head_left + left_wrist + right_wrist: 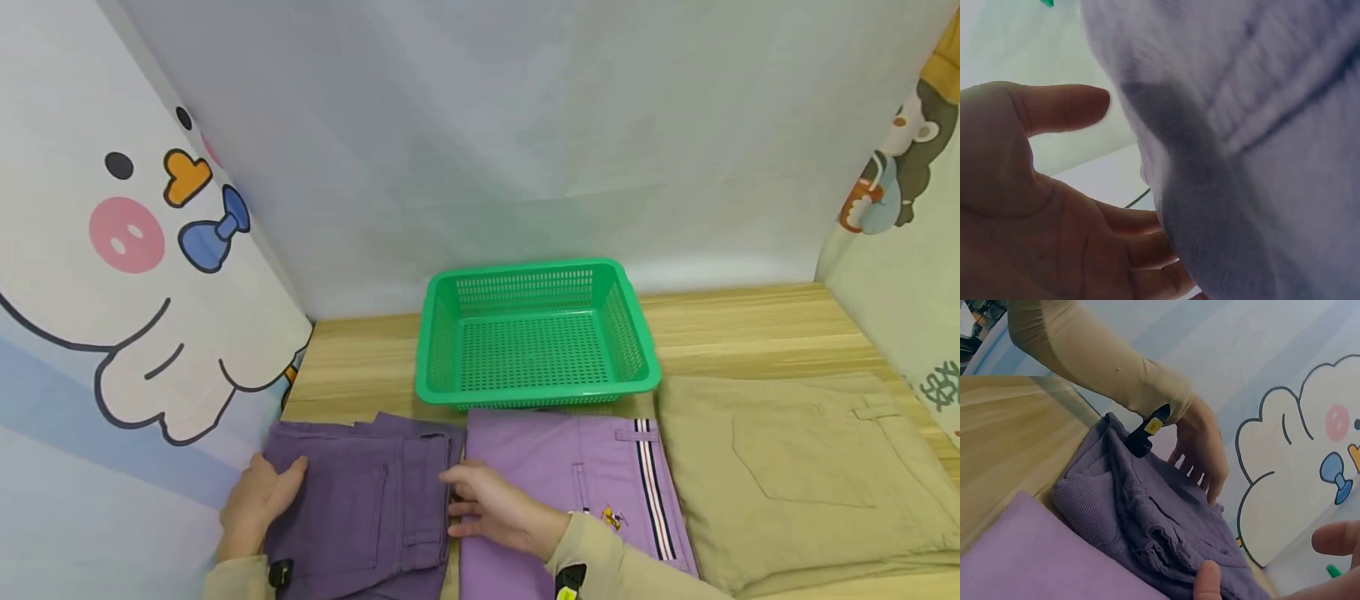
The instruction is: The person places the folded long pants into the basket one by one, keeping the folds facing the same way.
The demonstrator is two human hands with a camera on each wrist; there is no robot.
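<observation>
Dark purple folded trousers (pixel 337 500) lie at the left of the table, waistband toward the right. At their left edge is my left hand (pixel 260 498), thumb spread from the fingers; in the left wrist view its fingertips touch the cloth. My right hand (pixel 510 510) is at the waistband edge, its fingers loosely extended. Beside that hand lie lilac folded trousers (pixel 525 450) with a striped band and a small embroidered figure. The right wrist view shows the purple trousers (pixel 1094 500) in layers, with the left hand (pixel 1202 447) along their far side.
A green plastic basket (pixel 536 392) with nothing inside stands behind the trousers. Khaki folded trousers (pixel 802 467) lie at the right. The wooden table (pixel 742 325) meets a pale curtain (pixel 525 125) at the back and printed cartoon panels at both sides.
</observation>
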